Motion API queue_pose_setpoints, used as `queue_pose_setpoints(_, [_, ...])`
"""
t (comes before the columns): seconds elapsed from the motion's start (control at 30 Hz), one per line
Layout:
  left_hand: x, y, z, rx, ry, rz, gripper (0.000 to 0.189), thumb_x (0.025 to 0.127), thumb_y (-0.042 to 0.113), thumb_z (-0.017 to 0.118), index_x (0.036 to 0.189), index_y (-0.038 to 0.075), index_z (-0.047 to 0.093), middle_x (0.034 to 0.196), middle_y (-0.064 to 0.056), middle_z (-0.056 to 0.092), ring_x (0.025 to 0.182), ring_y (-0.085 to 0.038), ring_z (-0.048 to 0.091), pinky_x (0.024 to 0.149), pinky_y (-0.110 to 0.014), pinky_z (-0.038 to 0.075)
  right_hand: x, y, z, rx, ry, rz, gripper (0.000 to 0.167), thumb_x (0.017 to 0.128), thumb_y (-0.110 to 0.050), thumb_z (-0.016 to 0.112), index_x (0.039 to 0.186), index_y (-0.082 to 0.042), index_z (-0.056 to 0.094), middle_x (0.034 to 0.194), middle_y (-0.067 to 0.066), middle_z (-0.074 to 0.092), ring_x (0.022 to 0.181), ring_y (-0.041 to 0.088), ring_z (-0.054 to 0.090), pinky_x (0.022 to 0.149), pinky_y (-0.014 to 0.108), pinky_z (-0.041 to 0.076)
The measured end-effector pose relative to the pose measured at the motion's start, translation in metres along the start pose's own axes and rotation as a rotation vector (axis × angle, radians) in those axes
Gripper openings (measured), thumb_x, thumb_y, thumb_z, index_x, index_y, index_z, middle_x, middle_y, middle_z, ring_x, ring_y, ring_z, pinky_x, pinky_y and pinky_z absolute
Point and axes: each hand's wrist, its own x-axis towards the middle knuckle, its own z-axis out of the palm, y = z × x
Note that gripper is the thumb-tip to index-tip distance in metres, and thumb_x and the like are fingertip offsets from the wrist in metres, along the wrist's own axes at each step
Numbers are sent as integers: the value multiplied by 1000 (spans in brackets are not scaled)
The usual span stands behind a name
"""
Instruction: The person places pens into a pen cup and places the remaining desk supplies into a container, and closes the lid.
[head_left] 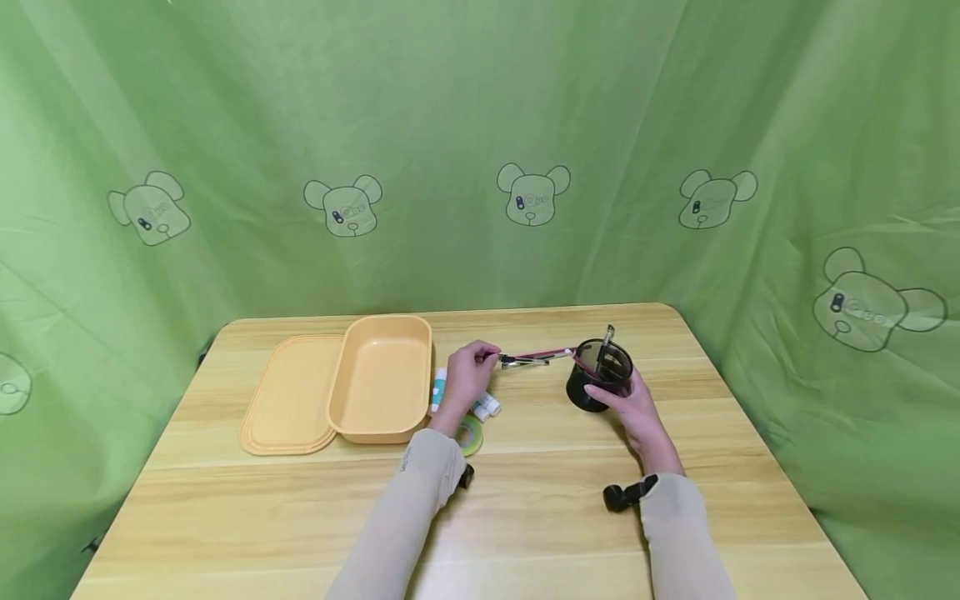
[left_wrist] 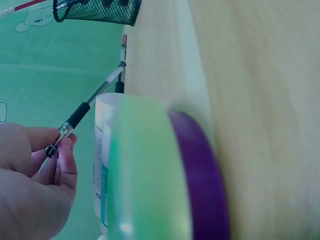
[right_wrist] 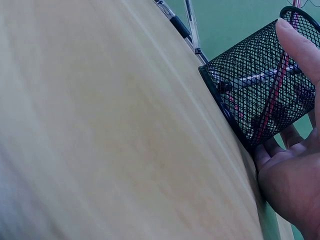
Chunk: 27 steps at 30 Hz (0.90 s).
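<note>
My left hand (head_left: 467, 375) pinches a clear pen with a black grip (left_wrist: 77, 116) at one end, between thumb and fingers. The pen slants up from the fingertips toward the mesh cup. Another pen (head_left: 525, 363) and a red pencil (head_left: 551, 352) lie on the table between the two hands. On the right, a black mesh pen cup (right_wrist: 250, 90) is gripped by my right hand (head_left: 636, 410), thumb on the near side and fingers round the far side. The cup tilts a little and holds a black-and-clear pen (head_left: 604, 346) and a red pencil (right_wrist: 274, 102).
Left of the left hand stands an orange plastic box (head_left: 381, 379), with its lid (head_left: 291, 400) flat beside it. White-and-teal glue sticks (head_left: 438, 390) and a green tape roll (head_left: 472, 435) lie near the left wrist. A green curtain (head_left: 450, 125) hangs behind the table (head_left: 540, 517).
</note>
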Motion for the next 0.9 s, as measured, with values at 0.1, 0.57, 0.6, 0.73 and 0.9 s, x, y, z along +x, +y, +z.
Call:
queue_pose_setpoints(0.1, [-1, 3, 0, -30, 26, -2, 12, 100, 13, 69, 108, 8, 77, 97, -6, 77, 83, -12, 66, 74, -22, 58, -1, 0, 1, 5, 1, 1, 87, 92, -17, 80, 163, -19, 29, 165, 18, 37, 149, 29, 38, 106, 8, 41])
queue_pose_setpoints(0.57, [0, 17, -5, -191, 114, -3, 17, 98, 15, 73, 109, 4, 77, 96, -8, 79, 88, -17, 72, 80, -26, 62, -1, 0, 2, 4, 1, 14, 89, 93, -17, 79, 164, -20, 26, 166, 17, 34, 153, 31, 34, 111, 12, 39])
queue_pose_setpoints(0.6, [0, 18, -5, -209, 121, -4, 16, 97, 15, 74, 109, 5, 77, 96, -8, 79, 88, -17, 73, 80, -26, 62, -1, -1, 3, 5, 0, 16, 89, 93, -16, 79, 165, -20, 25, 166, 17, 34, 153, 32, 33, 113, 13, 38])
queue_pose_setpoints(0.73, [0, 24, -6, -291, 155, -1, 16, 96, 15, 76, 109, 6, 76, 98, -8, 79, 86, -17, 75, 77, -23, 62, -1, -3, 2, -4, -2, 17, 90, 93, -17, 79, 165, -20, 25, 167, 16, 34, 153, 32, 33, 116, 16, 37])
queue_pose_setpoints(0.9, [-1, 29, -6, -352, 177, 4, 18, 96, 16, 76, 110, 6, 76, 98, -8, 78, 87, -23, 76, 76, -23, 63, 0, -1, 1, -21, 10, 21, 90, 93, -19, 80, 165, -20, 25, 166, 16, 35, 151, 31, 36, 112, 13, 39])
